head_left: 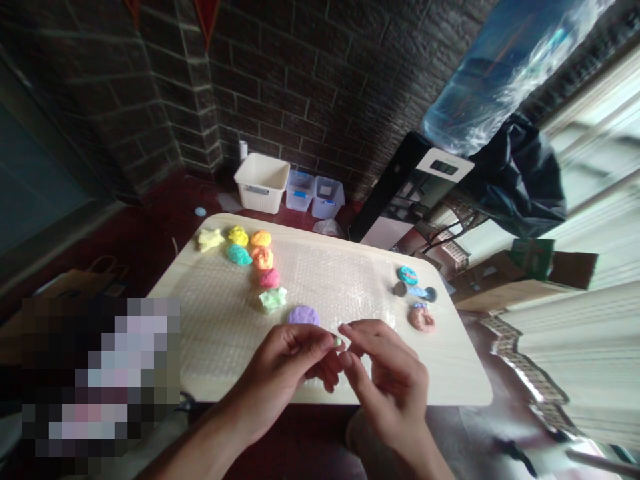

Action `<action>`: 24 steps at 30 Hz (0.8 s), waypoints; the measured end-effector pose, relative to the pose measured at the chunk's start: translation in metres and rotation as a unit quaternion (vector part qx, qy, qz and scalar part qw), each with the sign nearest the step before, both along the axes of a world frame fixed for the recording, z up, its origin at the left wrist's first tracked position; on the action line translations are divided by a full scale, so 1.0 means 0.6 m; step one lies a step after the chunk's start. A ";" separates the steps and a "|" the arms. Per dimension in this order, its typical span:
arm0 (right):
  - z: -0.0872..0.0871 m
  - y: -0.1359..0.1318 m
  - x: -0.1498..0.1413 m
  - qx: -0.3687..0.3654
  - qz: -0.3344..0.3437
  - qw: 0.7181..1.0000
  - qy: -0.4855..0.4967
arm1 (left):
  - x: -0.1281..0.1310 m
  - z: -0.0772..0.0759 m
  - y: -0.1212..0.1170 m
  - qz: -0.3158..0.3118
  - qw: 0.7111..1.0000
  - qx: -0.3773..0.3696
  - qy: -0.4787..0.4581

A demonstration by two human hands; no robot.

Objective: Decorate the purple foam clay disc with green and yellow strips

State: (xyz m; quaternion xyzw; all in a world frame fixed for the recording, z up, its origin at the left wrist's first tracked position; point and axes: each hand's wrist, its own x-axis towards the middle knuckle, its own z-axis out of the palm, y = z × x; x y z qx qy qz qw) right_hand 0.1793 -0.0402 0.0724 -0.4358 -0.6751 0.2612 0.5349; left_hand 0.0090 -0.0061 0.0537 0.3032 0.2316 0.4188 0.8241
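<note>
Pinches a small pale-green piece (338, 342) between the fingers of the left hand (303, 353), above the near part of the desk (467, 380), near a purple disc (303, 315). Holds the right hand (395, 373) just beside, with fingers parted and released. Works over bubble wrap (330, 277), with colorful lumps (263, 258) at left and a dumbbell shape (416, 291) at right. Faces a cream bin (262, 192) and two clear tubs (300, 193) with blue latches beyond the desk, with contents too unclear to tell. Has an open cardboard box (525, 287) off to the right.
</note>
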 end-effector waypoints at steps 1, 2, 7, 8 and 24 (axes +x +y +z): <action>0.001 0.001 0.000 -0.010 0.002 1.000 0.010 | 0.000 0.000 0.000 -0.004 1.000 0.006 0.001; 0.002 0.002 0.000 -0.016 0.004 1.000 0.015 | 0.000 -0.001 0.001 -0.007 1.000 0.013 0.002; 0.007 0.006 0.000 -0.034 0.002 0.999 0.020 | -0.002 -0.002 0.003 0.011 0.999 0.041 0.032; 0.008 0.006 0.000 -0.034 0.001 0.999 0.016 | -0.003 -0.001 0.004 0.014 0.998 0.050 0.043; 0.007 0.002 0.002 0.015 0.049 0.998 -0.034 | -0.004 -0.007 0.002 0.020 0.996 0.057 0.066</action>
